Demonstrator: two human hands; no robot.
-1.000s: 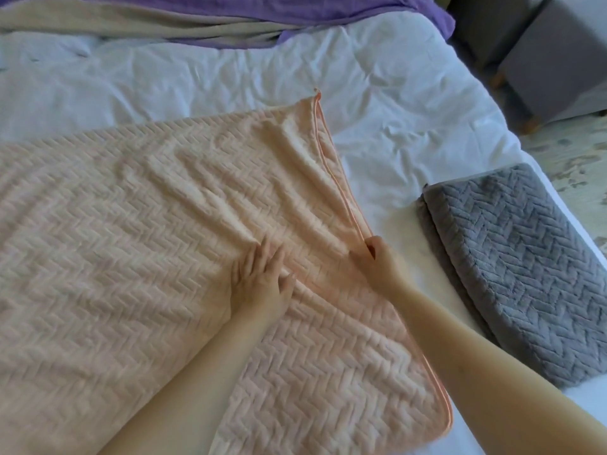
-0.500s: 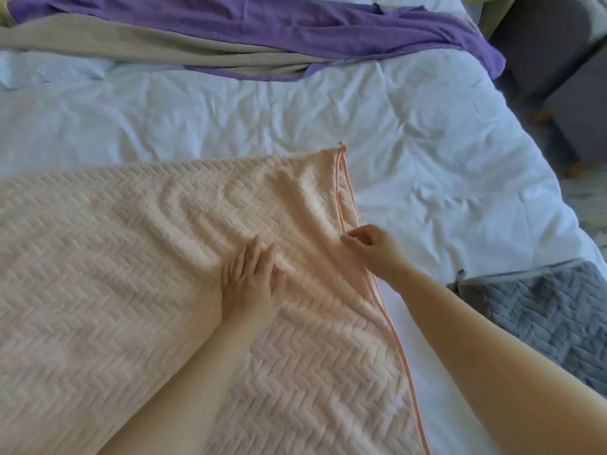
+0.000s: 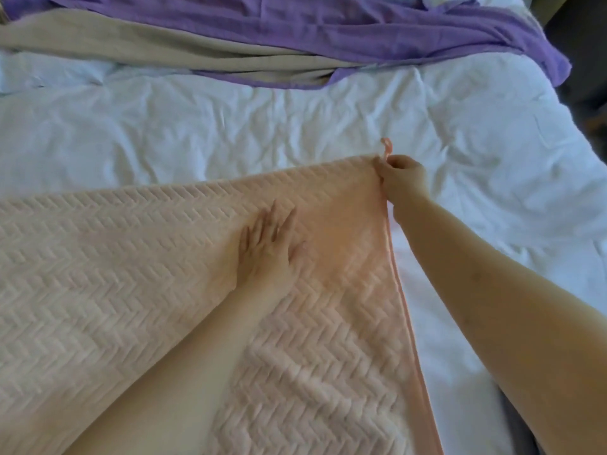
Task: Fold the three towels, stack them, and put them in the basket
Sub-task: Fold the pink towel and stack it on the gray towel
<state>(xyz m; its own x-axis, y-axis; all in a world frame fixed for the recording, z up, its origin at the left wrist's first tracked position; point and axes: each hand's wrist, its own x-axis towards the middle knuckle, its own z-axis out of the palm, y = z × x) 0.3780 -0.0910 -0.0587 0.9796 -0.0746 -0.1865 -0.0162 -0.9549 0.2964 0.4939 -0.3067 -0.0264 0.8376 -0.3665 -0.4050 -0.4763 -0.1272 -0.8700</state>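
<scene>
While the peach towel point(image 3: 131, 290) is lying spread on the white bed point(image 3: 295, 126), the left hand point(image 3: 266, 251) is pressing flat, fingers straight, on the towel near its far right corner. The right hand point(image 3: 402, 180) is pinching that corner, just below the towel's loop point(image 3: 387, 149). Purple cloth point(image 3: 328, 27) and beige cloth point(image 3: 164, 50) are lying beyond the towel's far edge.

The scene is lit softly and evenly by diffuse light; the white sheet point(image 3: 460, 126) is rendered bright and bluish. The left hand point(image 3: 266, 247) is smeared by motion blur, and the top right corner is left dark
</scene>
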